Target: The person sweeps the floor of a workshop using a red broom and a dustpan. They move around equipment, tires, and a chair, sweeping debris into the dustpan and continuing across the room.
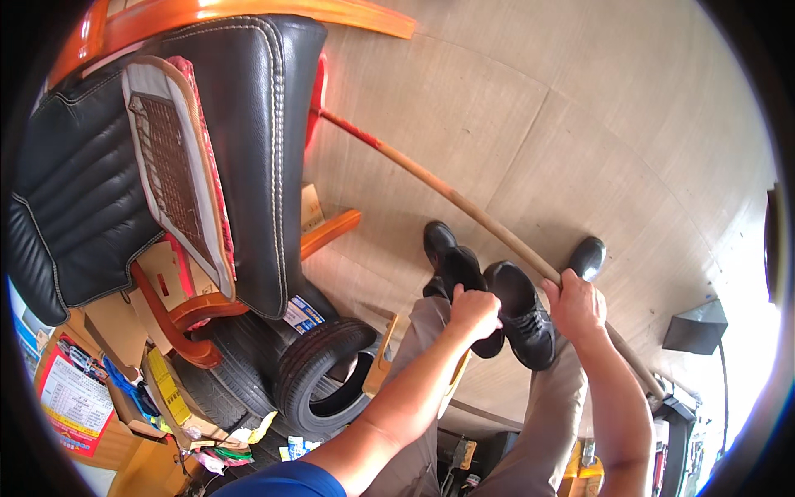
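Observation:
My left hand is closed over a black shoe, which hangs in front of my legs with its opening upward. A second black lace-up shoe is right beside it; whether the same fingers grip it too is hidden. My right hand wraps round a long wooden handle. The handle slants from the lower right up to a red head, partly hidden behind the chair. Black shoes are on my feet, one foot right of the handle, the other to its left.
A black padded armchair with a woven seat cushion fills the left. Tyres and cardboard boxes crowd below it. An orange wooden beam lies at the top. A dark angular object stands on the tiled floor.

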